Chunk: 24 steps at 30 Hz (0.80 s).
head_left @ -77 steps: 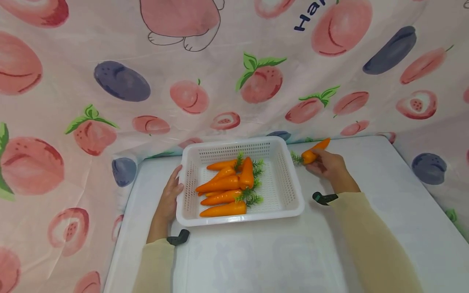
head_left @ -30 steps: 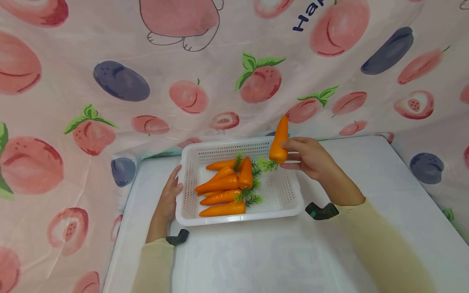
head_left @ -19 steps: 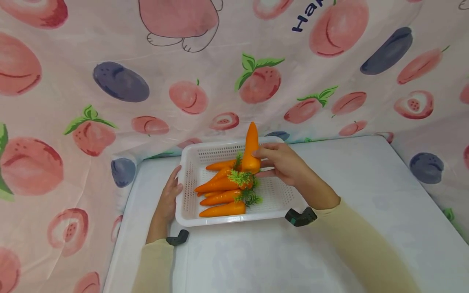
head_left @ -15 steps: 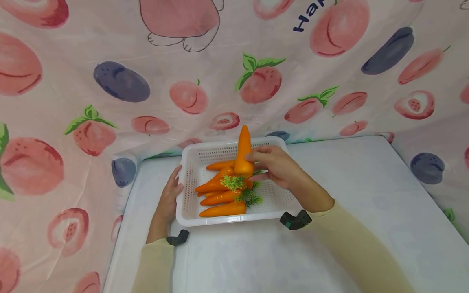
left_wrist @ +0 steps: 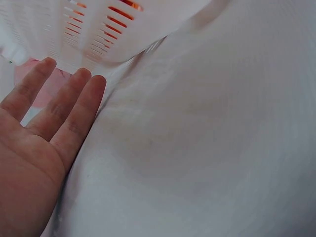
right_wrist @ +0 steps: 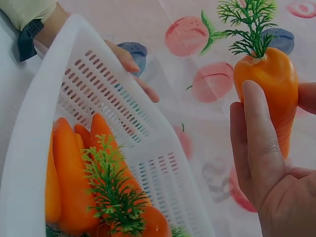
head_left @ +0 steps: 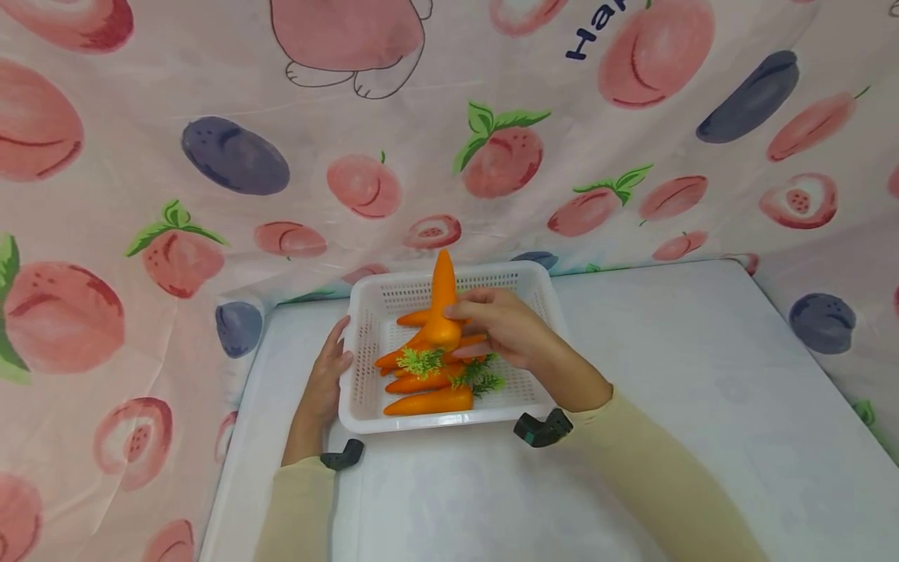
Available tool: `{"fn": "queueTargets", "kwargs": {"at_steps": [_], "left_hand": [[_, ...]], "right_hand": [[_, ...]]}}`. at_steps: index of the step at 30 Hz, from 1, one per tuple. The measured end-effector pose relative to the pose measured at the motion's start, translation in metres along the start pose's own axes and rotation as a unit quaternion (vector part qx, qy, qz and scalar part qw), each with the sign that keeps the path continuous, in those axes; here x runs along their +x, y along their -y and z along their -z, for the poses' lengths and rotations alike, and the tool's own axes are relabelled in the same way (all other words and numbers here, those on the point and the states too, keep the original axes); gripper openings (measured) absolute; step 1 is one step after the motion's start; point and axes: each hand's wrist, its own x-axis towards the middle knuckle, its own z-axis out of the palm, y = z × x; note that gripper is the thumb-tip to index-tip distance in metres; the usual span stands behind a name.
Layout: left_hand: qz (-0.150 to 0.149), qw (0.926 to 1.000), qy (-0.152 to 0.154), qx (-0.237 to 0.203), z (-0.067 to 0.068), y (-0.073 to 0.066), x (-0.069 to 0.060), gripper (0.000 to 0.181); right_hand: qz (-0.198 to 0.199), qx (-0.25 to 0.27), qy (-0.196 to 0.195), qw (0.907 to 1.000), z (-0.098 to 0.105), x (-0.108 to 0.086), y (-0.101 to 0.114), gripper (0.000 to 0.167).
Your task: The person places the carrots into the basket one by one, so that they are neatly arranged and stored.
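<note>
Between the thumb and fingers of my right hand [head_left: 502, 324] is an orange carrot [head_left: 444, 300] with a green leafy top, likely artificial. Its tip points away from me and its leaves [head_left: 420, 361] hang over the other carrots. In the right wrist view the carrot [right_wrist: 270, 81] shows its leafy end up. Several more carrots [head_left: 428, 401] lie in a white perforated plastic basket [head_left: 460, 421], most with tips to the left. My left hand [head_left: 325, 382] is at the basket's left side, its fingers [left_wrist: 74, 121] straight in the left wrist view.
The basket stands on a white-covered table [head_left: 702, 375]. Behind it hangs a pink cloth [head_left: 295, 140] printed with fruit. A black device [head_left: 544, 428] is strapped to my right wrist, another black device [head_left: 342, 454] to my left.
My right hand has lifted the carrot from the table right of the basket and carried it left over the carrots inside, turning its tip away from me. The left hand stays put.
</note>
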Motion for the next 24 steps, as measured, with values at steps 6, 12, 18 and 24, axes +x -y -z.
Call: {"fn": "queueTargets", "kwargs": {"at_steps": [6,12,18,24], "left_hand": [[0.002,1.0000,0.000,0.001,0.000,0.000,0.000,0.063],[0.005,1.0000,-0.005,0.002,0.000,0.000,-0.001,0.063],[-0.004,1.0000,0.000,0.001,0.000,0.000,-0.001,0.063],[-0.014,0.9999,0.006,-0.005,0.001,0.001,0.000,0.062]], "right_hand": [[-0.009,0.008,0.002,0.9999,-0.003,0.006,-0.006,0.044],[-0.020,0.007,0.001,0.9998,-0.010,0.011,-0.009,0.048],[-0.036,0.013,0.009,0.9992,-0.013,0.013,-0.010,0.049],[-0.032,0.016,0.023,0.9991,-0.014,0.014,-0.012,0.047]]}}
